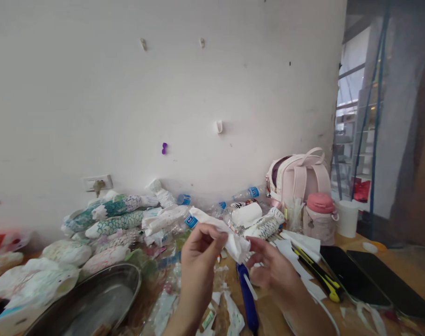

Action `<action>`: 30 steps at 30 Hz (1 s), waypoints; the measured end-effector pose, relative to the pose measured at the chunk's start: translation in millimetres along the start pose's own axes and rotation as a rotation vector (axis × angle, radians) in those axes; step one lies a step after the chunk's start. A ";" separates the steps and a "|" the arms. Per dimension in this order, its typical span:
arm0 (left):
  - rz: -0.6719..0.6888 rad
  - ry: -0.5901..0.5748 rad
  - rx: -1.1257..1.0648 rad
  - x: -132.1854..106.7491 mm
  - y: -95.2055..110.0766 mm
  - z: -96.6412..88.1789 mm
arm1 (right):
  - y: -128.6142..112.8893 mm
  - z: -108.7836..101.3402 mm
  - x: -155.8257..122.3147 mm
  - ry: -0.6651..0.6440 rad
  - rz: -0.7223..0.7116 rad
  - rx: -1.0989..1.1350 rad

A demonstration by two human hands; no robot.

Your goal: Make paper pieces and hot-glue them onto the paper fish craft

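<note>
Both my hands are raised over a cluttered wooden table. My left hand (200, 261) pinches a strip of white tissue paper (226, 233) between thumb and fingers. My right hand (271, 268) holds the crumpled right end of the same paper, fingers curled. Below the hands lies a blue-handled tool (247, 294) among torn paper scraps (233, 315). Behind the paper lie clear plastic bottles (247, 193) with blue labels.
A metal bowl (93, 298) sits at the front left. Paper-wrapped, fish-patterned bottles (110, 219) pile up at the left by the wall. A pink backpack (298, 175), pink flask (319, 217), white roll (347, 217), yellow-black cutter (317, 273) and two dark phones (369, 280) are at the right.
</note>
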State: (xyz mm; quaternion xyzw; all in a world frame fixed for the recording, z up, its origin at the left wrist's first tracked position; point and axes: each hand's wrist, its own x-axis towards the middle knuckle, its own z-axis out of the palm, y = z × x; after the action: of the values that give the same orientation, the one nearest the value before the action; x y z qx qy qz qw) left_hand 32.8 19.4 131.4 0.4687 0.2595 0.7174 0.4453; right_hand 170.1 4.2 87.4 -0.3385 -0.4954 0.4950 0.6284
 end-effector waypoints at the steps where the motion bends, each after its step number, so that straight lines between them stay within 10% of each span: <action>1: 0.008 -0.037 0.065 -3.1 -1.4 2.7 | 0.0 3.3 -0.5 -0.015 0.002 -0.045; 7: 0.025 -0.128 0.266 -16.2 -3.3 15.4 | -13.9 7.3 -3.4 -0.032 0.003 -0.364; 16: -0.414 -0.131 -0.029 -7.1 -10.0 13.9 | -10.2 3.2 -7.2 -0.004 0.011 -0.251; 30: -0.536 -0.270 -0.180 -7.8 -13.1 14.7 | -7.8 -3.1 -6.0 0.043 -0.068 -0.395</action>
State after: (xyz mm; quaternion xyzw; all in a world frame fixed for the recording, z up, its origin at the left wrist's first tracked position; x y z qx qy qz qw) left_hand 52.6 18.0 123.9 0.4334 0.2477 0.5259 0.6886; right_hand 175.2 -3.6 91.9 -0.4488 -0.5807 0.3593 0.5764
